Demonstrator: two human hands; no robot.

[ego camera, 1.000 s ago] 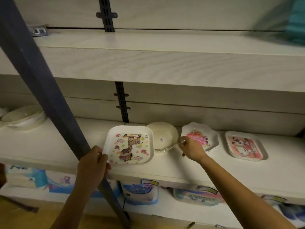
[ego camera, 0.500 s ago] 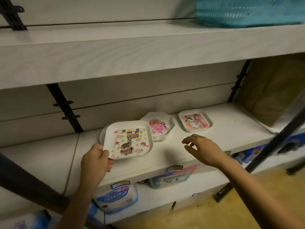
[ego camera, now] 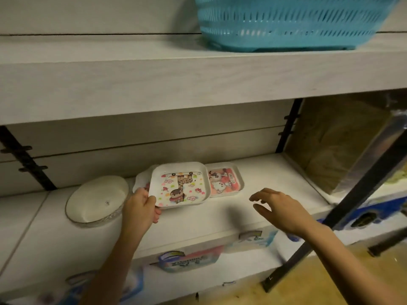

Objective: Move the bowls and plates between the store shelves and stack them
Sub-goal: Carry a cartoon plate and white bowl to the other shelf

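Giraffe plate (ego camera: pixel 179 186) held over a pale wood-grain store shelf (ego camera: pixel 220 219).
Left hand (ego camera: pixel 141 208) grips the plate's corner, between a bowl (ego camera: pixel 97 199) and a pink plate (ego camera: pixel 224 181). Right hand (ego camera: pixel 279 210) hovers empty, fingers spread. Basket (ego camera: pixel 286 23) above; pack (ego camera: pixel 189 259) labels below are unreadable.

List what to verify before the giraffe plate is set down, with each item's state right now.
1. Grip: left hand holds the giraffe plate by its near left corner. Ok.
2. Right hand free, fingers spread, holding nothing. Ok.
3. Flower plate lined up as a base: mostly hidden by the giraffe plate. Cannot tell.
4. Gap to the pink plate: the edges meet in this view, touching or apart unclear. Cannot tell.
5. Bowl, upside down at the left, clear of the giraffe plate. Ok.
6. Bare shelf in front of the plates. Ok.
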